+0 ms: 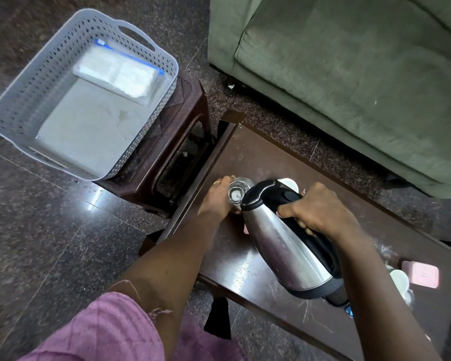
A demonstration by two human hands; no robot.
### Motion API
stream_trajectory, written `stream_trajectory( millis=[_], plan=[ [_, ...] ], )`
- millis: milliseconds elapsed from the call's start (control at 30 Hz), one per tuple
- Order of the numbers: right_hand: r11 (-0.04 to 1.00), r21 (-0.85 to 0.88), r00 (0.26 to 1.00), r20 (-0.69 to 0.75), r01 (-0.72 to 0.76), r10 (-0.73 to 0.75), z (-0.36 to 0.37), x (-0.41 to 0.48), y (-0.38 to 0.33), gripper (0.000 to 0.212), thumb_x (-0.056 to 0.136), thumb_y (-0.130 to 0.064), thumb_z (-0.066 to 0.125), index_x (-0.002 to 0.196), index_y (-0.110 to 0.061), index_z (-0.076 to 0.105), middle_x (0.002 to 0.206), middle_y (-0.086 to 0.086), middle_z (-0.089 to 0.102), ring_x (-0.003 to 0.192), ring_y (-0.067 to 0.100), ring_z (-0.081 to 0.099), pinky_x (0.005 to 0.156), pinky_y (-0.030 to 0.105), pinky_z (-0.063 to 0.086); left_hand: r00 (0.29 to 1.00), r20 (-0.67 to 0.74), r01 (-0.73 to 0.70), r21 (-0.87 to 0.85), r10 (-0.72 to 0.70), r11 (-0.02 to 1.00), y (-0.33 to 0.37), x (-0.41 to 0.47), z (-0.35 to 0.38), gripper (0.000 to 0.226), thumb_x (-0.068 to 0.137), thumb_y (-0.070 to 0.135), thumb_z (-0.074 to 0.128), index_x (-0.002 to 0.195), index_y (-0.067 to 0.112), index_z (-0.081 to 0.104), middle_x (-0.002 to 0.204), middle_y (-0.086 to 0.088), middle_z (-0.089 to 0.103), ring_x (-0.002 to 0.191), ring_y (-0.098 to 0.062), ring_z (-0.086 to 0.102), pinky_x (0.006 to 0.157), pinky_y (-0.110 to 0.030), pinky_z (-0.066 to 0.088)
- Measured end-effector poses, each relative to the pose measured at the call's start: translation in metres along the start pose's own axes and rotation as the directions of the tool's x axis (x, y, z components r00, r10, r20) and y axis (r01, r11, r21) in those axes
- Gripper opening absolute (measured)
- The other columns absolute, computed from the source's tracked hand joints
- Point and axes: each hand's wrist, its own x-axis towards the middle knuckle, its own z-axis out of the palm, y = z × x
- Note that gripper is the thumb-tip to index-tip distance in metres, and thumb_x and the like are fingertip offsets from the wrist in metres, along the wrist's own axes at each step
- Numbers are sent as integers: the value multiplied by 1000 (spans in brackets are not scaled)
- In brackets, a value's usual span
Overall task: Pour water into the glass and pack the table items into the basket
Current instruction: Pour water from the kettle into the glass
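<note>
Glass [238, 194], clear and round, steadied by left hand [217, 198] under steel kettle [281, 238].

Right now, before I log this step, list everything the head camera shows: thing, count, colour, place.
kettle: one, steel and black, tilted over the glass
glass: one, clear, on the table
table: one, dark brown, centre
basket: one, pale grey, on the stool
pouch: one, clear with blue zip, inside the basket
stool: one, dark brown, left of the table
pink box: one, table's right end
white cup: one, beside the pink box
sofa: one, green, behind the table
left hand: around the glass
right hand: on the kettle handle
</note>
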Motion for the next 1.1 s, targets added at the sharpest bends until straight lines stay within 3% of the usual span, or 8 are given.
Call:
stream_trajectory(
  millis=[167,300,533,667,900,1100],
  plan=[
    [1000,5,1000,-10,5,-5,-1,0,1,27,55,-28,76,50,-12,54,37,0,56,29,16,52,42,23,44,1000,20,-15,-5,15,1000,0,0,0,49,74,21,71,117,17,49,118,-10,58,115,-28,54,96,-37,45],
    [1000,4,1000,1,4,-4,0,-1,2,25,55,-28,74,49,-13,54,33,-2,54,28,14,52,42,23,44,1000,3,-16,-8,16,1000,1,0,0,31,85,27,59,113,18,49,115,-11,59,113,-29,54,95,-37,46],
    [1000,14,1000,-6,0,0,0,0,1,25,55,-27,74,47,-12,55,32,-2,55,28,14,53,42,23,44,1000,4,-10,-17,10,1000,1,0,0,30,86,26,57,113,17,49,115,-13,58,113,-31,54,93,-37,44],
    [1000,16,1000,3,1,-1,-1,0,0,26,56,-27,76,49,-12,55,32,-2,54,27,13,52,40,21,42,1000,27,-6,-26,7,1000,2,-1,-2,46,78,20,66,120,17,49,120,-12,57,116,-28,52,96,-36,45],
    [1000,17,1000,-22,3,-3,-3,0,0,25,54,-29,76,56,-13,57,39,-1,58,31,15,54,44,23,43,999,40,4,-9,-4,1000,5,0,-3,52,73,19,70,120,17,48,121,-11,56,117,-28,52,97,-37,44],
    [1000,6,999,-28,19,-18,-3,0,2,27,53,-29,75,49,-12,55,34,-1,55,30,14,53,44,25,45,999,40,10,-7,-10,1000,3,0,-3,60,66,15,77,119,18,48,120,-10,56,116,-28,53,97,-38,45]
  ],
)
